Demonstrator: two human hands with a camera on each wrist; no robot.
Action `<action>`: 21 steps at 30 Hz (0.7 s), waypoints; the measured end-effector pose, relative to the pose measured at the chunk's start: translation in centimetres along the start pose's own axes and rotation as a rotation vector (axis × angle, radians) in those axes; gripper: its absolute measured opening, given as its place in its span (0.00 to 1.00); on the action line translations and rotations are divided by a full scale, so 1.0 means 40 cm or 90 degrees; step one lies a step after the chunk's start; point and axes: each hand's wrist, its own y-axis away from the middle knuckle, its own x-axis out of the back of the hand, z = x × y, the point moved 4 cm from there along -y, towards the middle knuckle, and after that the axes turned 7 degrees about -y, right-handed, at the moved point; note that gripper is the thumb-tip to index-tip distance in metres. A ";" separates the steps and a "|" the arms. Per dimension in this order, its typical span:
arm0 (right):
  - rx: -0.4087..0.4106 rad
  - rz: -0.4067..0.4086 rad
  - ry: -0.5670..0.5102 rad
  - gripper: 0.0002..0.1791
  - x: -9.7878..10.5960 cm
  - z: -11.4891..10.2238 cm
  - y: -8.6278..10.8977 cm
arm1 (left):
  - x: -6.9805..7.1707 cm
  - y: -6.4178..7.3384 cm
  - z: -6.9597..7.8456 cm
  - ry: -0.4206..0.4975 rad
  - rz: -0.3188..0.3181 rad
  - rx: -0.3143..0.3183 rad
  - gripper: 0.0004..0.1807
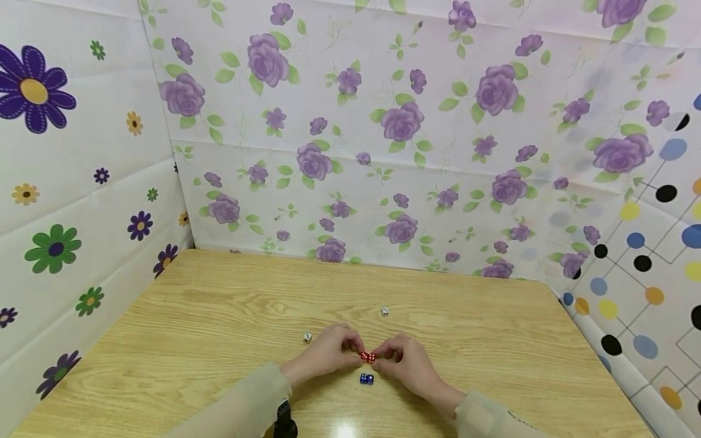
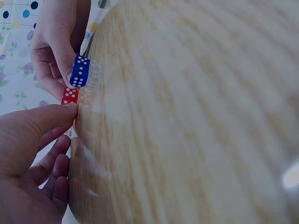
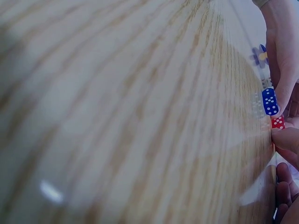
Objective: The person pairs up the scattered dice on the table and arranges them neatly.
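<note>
Two red dice sit side by side on the wooden table between the two hands. My left hand pinches the left one between thumb and fingers. From the other side, my right hand grips the right one the same way. Nearer to me, two blue dice lie together, apart from both hands. In the left wrist view the blue dice stand in front of the right hand, and a red die shows by the left thumb. Fingertips partly cover the red dice.
One white die lies just left of my left hand, and another white die is farther back on the wooden table. Patterned cloth hangs behind the table and along both sides. A dark object is by the left sleeve.
</note>
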 end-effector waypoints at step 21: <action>-0.011 0.002 0.004 0.06 -0.001 0.003 -0.002 | 0.131 0.004 -0.033 0.031 -0.003 -0.014 0.10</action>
